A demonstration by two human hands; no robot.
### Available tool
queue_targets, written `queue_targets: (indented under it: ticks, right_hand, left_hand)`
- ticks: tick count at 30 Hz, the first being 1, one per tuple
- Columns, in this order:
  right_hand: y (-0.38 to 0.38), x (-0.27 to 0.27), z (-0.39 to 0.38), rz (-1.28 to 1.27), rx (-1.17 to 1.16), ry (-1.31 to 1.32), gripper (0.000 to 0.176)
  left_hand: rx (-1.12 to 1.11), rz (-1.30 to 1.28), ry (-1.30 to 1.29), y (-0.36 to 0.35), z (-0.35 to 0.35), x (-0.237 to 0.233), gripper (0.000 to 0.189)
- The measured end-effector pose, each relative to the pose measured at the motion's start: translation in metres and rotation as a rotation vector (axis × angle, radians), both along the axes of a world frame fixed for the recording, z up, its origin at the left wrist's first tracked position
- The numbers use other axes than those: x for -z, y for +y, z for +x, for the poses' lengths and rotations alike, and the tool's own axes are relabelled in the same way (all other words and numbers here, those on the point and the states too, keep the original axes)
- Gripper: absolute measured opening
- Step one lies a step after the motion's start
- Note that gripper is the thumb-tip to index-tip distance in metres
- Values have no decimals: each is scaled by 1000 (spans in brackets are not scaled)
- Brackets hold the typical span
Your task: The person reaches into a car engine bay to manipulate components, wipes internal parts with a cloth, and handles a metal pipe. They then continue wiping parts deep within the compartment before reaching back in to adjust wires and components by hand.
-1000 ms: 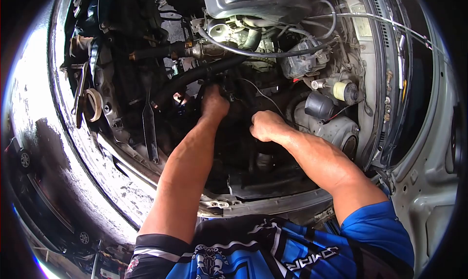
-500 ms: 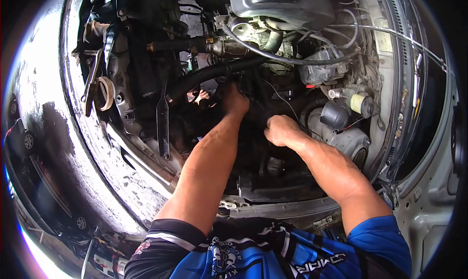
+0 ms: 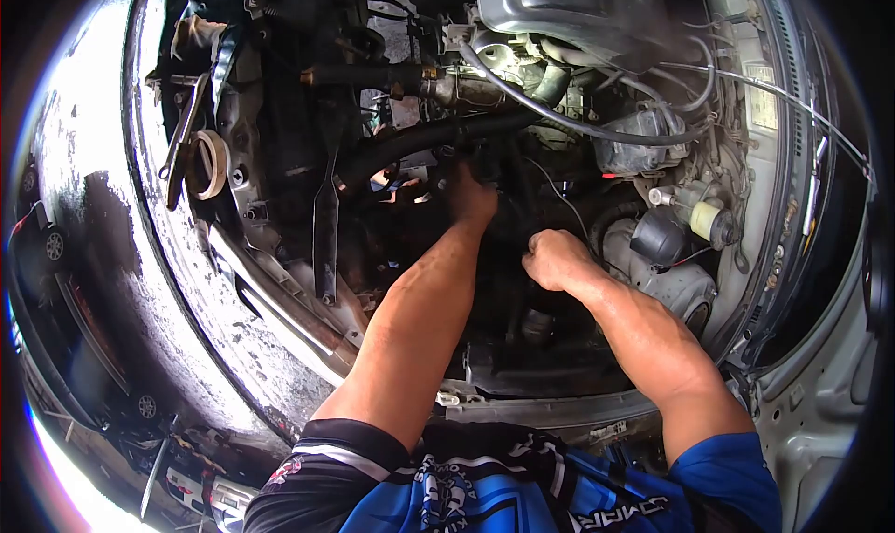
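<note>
Deep in the engine bay, my left hand [image 3: 474,198] reaches below a thick black hose [image 3: 424,140]. Its fingers disappear into shadow among dark parts, so their grip is hidden. To its right, my right hand [image 3: 557,261] is closed, knuckles up, over the dark lower part of the bay. Whatever its curled fingers hold cannot be made out. A thin grey cable [image 3: 559,190] runs down close beside the right hand. Left of my left forearm stands a dark fan blade [image 3: 325,239].
A grey plastic housing [image 3: 559,6] sits at the top. A roll of tape [image 3: 213,165] and a wrench [image 3: 189,123] lie on the left edge. On the right are a brake fluid reservoir-like part [image 3: 706,221] and a round black cover [image 3: 659,237]. A long hose [image 3: 597,142] arches across the bay.
The whole view has shifted, so the engine bay and both arms appear slightly farther right. Both hands keep nearly the same places among the parts.
</note>
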State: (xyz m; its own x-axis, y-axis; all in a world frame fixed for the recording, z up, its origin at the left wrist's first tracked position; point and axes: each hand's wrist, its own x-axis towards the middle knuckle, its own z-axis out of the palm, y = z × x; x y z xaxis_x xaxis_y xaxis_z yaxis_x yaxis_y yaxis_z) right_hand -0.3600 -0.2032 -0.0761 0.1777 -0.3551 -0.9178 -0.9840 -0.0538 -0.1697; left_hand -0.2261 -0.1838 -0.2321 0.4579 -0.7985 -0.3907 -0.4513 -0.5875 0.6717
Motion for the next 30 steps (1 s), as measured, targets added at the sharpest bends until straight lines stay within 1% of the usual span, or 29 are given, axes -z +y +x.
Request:
queue_targets:
  ticks: [1,3,5,7,11,13,18,20,23,25,30]
  right_hand:
    - [-1,-2,1,2,5,5,33]
    - [-1,-4,3,6,5,9,33]
    - [-2,-4,3,11,7,23,32]
    - [-1,-2,2,9,-2,24,32]
    - [-1,2,2,21,2,28,32]
    - [-1,5,1,23,-8,37,32]
    - [-4,3,2,13,-16,57,31]
    - [-3,5,0,7,-15,59,30]
    - [-4,6,-3,2,-4,23,30]
    - [-4,6,-4,13,-4,39,30]
    - [-3,7,-5,14,18,15,28]
  left_hand:
    - [-42,11,64,0,0,-2,35]
    - [-59,21,41,0,-3,-8,35]
    - [-77,24,16,2,-6,-2,36]
    - [-64,-75,-19,5,-10,0,38]
    - [-35,-121,-66,9,-21,-8,41]
    - [-63,-51,33,9,-28,-15,43]
    - [-91,-87,87,10,-40,-34,44]
    - [-83,-103,129,16,-47,-32,44]
    - [-51,-121,104,21,-53,-29,44]
    - [-47,-136,207,24,-56,-30,45]
    - [-42,-147,160,23,-58,-33,47]
